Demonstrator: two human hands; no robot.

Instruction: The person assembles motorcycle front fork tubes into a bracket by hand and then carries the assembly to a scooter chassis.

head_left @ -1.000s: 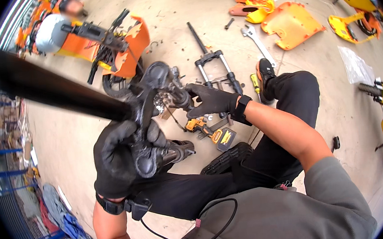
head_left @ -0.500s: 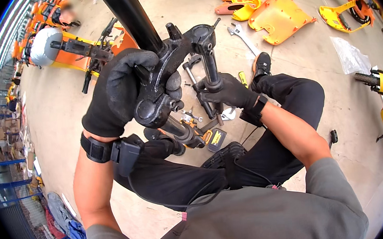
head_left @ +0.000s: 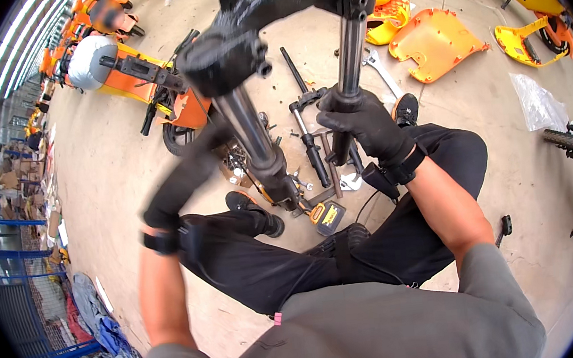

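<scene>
A black two-legged front fork (head_left: 253, 123) stands up in front of me, its crown (head_left: 268, 7) toward the top of the view. My right hand (head_left: 370, 127), in a black glove, is wrapped around the lower part of the right leg (head_left: 352, 57). My left hand (head_left: 191, 168), also gloved, is smeared by motion beside and partly behind the left leg; its fingers do not show clearly. Behind the fork, a second, slimmer fork (head_left: 309, 131) lies on the floor between my feet.
An adjustable wrench (head_left: 384, 74) lies beyond my right hand. A yellow-and-black case (head_left: 329, 216) and a hammer-like bar (head_left: 333, 167) are on the floor. Orange panels (head_left: 433, 45) lie at the far right. A partly stripped orange scooter (head_left: 129, 77) rests at the far left.
My left hand has come off the fork's crown and moved down beside the left leg. The fork has risen and shifted toward the top. My right hand keeps its hold on the right leg.
</scene>
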